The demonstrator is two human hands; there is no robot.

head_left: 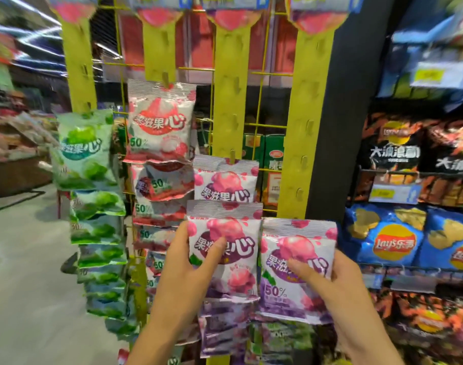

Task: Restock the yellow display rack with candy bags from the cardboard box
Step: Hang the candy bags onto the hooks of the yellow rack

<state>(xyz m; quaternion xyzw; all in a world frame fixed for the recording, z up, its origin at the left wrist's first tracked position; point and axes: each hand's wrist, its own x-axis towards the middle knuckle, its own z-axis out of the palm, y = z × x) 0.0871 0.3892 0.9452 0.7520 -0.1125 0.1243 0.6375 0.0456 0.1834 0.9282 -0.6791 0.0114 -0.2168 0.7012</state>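
Observation:
The yellow display rack stands straight ahead with several vertical hanging strips. Green candy bags hang on the left strip, red ones on the second, purple ones on the third. My left hand grips a purple candy bag in front of the third strip, just under the top hanging purple bag. My right hand grips a second purple candy bag in front of the bare fourth strip. The cardboard box is out of view.
Shelves of crisp bags fill the right side, behind a dark post. A pale aisle floor opens on the left, with blurred shelves beyond. More purple bags hang low under my hands.

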